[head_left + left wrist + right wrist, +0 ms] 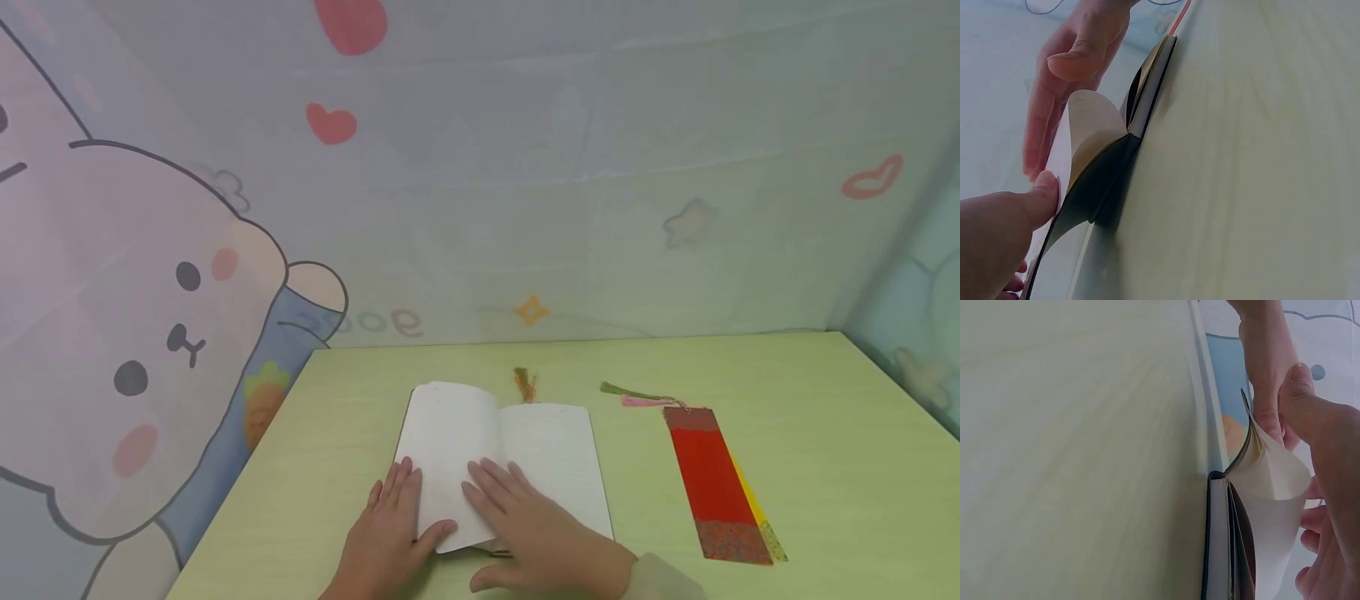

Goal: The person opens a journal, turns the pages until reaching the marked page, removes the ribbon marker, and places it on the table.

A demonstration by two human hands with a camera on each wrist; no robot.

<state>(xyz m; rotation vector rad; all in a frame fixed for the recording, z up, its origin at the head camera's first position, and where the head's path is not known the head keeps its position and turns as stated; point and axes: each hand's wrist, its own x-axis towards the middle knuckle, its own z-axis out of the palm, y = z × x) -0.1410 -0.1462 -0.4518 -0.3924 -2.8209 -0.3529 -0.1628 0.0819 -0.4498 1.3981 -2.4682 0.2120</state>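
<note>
An open notebook (pixel 555 458) with blank-looking pages lies on the table. My left hand (pixel 386 529) rests along the left page's outer edge, fingers extended and thumb on the paper. In the left wrist view, that side's dark cover (pixel 1107 181) slants up off the table, and a curled leaf (pixel 1094 122) stands near the fold. My right hand (pixel 528 529) lies with straight fingers across the left page near the fold, its thumb spread toward the front edge. A green and orange tassel (pixel 525 385) sticks out past the notebook's top edge.
Right of the notebook, a red bookmark (pixel 708 475) partly covers a yellow bookmark (pixel 753 500). Green and pink tassels (pixel 641 398) trail from their top end. A cloth backdrop (pixel 600 183) with cartoon prints hangs behind the pale green table (pixel 817 400).
</note>
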